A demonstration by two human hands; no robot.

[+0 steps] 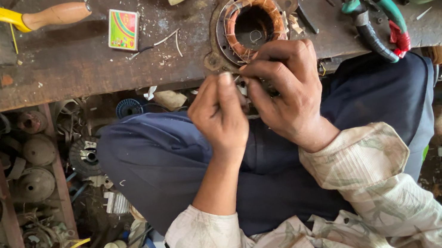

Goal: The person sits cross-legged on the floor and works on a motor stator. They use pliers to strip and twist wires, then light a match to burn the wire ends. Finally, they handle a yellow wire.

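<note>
Just off the workbench [72,71] near edge, the left hand [219,115] and right hand [288,91] pinched a thin wire end [238,77] between fingertips, directly below the copper-wound stator [248,25], both equally near

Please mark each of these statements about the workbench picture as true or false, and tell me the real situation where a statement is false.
1. Both hands work at the near edge of the motor stator. True: the left hand and the right hand meet beside the motor stator with copper windings.
2. The small colourful box lies right of the stator. False: the small colourful box lies left of it.
3. A wooden-handled tool rests at the bench's top left. True: the wooden-handled tool lies there.
4. The pliers are in the right hand. False: the pliers lie on the workbench, right of the stator, untouched.
</note>
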